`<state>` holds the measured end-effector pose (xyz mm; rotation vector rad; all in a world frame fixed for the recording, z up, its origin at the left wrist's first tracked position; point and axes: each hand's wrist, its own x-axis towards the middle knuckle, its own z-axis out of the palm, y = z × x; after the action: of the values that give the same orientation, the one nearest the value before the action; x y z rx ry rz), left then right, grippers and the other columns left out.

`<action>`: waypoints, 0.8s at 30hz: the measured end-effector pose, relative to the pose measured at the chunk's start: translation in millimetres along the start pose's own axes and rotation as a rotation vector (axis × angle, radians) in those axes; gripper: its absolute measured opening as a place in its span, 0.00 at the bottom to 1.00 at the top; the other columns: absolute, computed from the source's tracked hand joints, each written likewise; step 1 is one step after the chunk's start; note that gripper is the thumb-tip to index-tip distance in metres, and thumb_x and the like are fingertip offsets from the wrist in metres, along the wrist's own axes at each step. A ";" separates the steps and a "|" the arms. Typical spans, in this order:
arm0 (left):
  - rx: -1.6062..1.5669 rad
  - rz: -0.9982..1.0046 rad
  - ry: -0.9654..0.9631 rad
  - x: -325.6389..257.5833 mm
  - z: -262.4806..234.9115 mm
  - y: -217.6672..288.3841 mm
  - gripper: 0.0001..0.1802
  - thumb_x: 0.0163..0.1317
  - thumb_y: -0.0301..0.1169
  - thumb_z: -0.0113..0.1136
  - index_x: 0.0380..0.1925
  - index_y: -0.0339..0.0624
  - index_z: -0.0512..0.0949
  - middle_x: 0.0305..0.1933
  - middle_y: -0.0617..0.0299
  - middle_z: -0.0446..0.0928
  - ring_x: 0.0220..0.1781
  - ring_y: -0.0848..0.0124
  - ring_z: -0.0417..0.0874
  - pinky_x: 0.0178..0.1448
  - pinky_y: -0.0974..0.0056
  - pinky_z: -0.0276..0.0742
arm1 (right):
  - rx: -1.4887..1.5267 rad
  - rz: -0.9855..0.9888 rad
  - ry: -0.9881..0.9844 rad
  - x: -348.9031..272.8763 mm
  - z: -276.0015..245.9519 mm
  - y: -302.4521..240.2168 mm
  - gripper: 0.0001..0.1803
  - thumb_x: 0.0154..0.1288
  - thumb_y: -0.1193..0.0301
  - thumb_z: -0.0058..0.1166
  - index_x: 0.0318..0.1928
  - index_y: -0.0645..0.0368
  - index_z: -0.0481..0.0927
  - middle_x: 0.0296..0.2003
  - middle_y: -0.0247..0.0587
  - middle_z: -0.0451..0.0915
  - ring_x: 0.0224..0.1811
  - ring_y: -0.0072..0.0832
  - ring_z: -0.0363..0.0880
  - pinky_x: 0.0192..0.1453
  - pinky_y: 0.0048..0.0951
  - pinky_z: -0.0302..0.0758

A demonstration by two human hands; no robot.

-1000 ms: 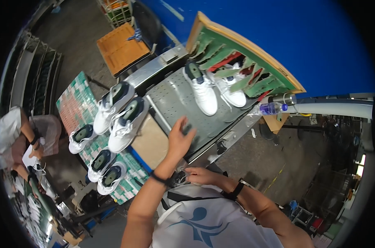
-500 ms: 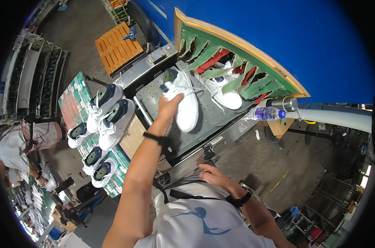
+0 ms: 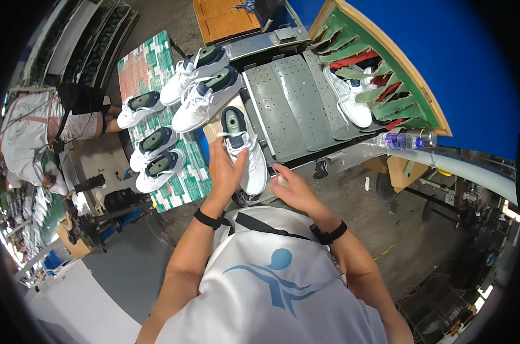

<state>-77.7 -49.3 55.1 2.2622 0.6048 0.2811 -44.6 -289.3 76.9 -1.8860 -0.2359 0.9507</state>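
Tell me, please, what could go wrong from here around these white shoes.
The held shoe, gripped by the left hand, is close to the neighbouring shoe, so swinging it might knock that one. The shoe near the opening might snag on the ragged green strips. The clear bottle, lying on its side, could roll if bumped.

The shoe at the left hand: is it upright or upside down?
Upright: this white shoe at the left hand shows its insole and laces, not its underside.
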 end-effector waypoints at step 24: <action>-0.832 -0.345 -0.266 68.1 -62.1 -96.1 0.22 0.67 0.22 0.69 0.61 0.34 0.79 0.48 0.58 0.86 0.47 0.72 0.87 0.58 0.62 0.87 | -0.792 -0.474 0.027 35.1 66.5 -93.1 0.47 0.59 0.57 0.73 0.72 0.75 0.74 0.44 0.56 0.85 0.48 0.52 0.85 0.59 0.50 0.79</action>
<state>-74.6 81.1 28.6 1.3406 0.5817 0.0351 -46.1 -178.3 121.5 -2.3738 -1.1198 0.5274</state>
